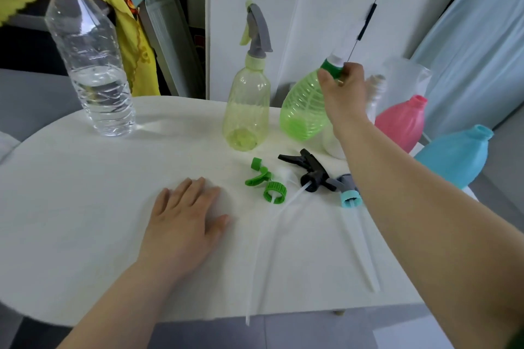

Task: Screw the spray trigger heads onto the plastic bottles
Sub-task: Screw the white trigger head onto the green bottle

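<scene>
White table (85,193), right grip (344,88) clasping green bottle (300,110)

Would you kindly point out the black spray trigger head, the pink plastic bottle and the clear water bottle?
Black plastic spray trigger head (315,170): head view, on its body above the collar.
Pink plastic bottle (402,123): head view, on its side wall.
Clear plastic water bottle (90,71): head view, on its mid body.
</scene>
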Demonstrator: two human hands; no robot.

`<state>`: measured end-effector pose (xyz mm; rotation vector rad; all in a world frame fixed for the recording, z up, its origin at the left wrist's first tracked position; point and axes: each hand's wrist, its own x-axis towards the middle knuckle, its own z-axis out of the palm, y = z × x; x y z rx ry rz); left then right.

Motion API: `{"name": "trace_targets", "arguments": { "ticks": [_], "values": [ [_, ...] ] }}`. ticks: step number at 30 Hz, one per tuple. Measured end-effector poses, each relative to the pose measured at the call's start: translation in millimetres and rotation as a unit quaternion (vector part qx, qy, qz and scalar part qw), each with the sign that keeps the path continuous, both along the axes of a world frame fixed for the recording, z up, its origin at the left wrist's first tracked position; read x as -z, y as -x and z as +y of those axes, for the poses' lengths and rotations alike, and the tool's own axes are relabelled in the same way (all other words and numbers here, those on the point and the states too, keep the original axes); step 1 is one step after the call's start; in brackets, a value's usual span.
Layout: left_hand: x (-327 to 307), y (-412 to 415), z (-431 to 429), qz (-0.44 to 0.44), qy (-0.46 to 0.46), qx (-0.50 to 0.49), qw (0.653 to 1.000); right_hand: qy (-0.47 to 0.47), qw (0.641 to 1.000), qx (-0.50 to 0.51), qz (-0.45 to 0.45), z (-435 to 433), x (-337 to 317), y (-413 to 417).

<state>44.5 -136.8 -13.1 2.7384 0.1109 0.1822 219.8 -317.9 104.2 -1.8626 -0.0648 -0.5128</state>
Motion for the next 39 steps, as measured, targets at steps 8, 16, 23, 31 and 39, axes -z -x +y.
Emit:
{"name": "trace_targets", "arguments": {
  "ticks": [8,16,23,31,39],
  "values": [
    [1,0,1,0.0,-0.02,0.002,1.0,0.047,0.997,-0.019,0.057,11,26,-12],
    [1,1,1,-0.002,-0.019,0.001,1.0,0.084,0.99,-0.051,0.098,15,27,-8],
    [0,0,1,-0.002,-0.011,0.004,1.0,0.094,0.989,-0.046,0.107,5,22,6],
    [0,0,1,-0.002,0.0,0.012,1.0,0.141,0.983,-0.028,0.113,-4,39,77],
    [-1,0,2,0.003,0.012,0.015,1.0,0.406,0.889,-0.033,0.209,17,62,105]
  ]
}}
